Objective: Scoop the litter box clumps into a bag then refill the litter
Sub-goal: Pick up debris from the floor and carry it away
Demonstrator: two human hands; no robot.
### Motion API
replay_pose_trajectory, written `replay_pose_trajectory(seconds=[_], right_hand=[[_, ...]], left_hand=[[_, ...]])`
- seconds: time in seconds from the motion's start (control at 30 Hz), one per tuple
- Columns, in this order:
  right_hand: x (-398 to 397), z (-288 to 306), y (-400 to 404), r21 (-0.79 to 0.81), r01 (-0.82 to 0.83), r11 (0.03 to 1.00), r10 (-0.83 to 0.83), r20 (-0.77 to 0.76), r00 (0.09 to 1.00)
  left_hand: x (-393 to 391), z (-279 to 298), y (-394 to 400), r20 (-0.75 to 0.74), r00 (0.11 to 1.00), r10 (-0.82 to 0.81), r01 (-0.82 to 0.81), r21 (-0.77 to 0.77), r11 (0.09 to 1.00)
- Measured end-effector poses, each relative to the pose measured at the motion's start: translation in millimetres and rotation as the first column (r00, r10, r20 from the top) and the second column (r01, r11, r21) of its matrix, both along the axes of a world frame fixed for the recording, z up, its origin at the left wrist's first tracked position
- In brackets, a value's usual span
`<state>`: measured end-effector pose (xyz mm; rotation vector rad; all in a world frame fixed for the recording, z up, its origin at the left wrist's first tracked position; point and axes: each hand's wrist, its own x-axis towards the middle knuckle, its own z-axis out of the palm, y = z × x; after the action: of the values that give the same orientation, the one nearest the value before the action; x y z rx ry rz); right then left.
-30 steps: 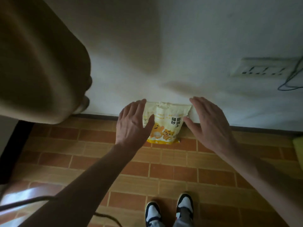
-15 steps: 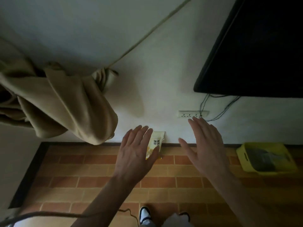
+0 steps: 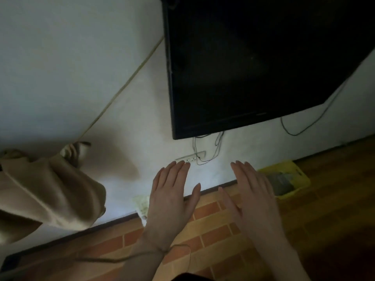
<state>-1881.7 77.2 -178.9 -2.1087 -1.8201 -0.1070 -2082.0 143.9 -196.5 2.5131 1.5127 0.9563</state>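
The pale yellow cat litter bag leans against the white wall at floor level, mostly hidden behind my left hand. Both hands are held out flat in the air with straight fingers and hold nothing. My right hand hovers to the right of the left one, above the brick-pattern floor. The yellow litter box sits on the floor by the wall, just right of my right hand, with grey litter inside.
A large black screen hangs on the wall above, with cables dropping to a wall socket strip. A beige cloth hangs from a cord at left. A thin cable lies across the floor near my left wrist.
The view has tilted up and rolled, bringing more of the screen in. Both hands stay flat and empty; the litter bag now shows at the left edge of my left hand.
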Motion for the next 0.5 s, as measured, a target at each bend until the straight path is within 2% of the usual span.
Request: replay_pose_trajectory(seconds=[0.17, 0.33, 0.5], right_hand=[[48, 9, -44, 0.011, 0.236, 0.972, -0.236, 0.011, 0.972], [100, 20, -94, 0.038, 0.501, 0.865, -0.502, 0.013, 0.865], [160, 27, -132, 0.049, 0.641, 0.766, -0.642, -0.005, 0.767]], left_hand=[[70, 8, 10, 0.009, 0.972, -0.234, 0.233, 0.044, 0.971], [156, 11, -1, -0.024, 0.893, -0.450, 0.451, 0.050, 0.891], [243, 22, -20, -0.031, 0.804, -0.594, 0.594, 0.015, 0.804]])
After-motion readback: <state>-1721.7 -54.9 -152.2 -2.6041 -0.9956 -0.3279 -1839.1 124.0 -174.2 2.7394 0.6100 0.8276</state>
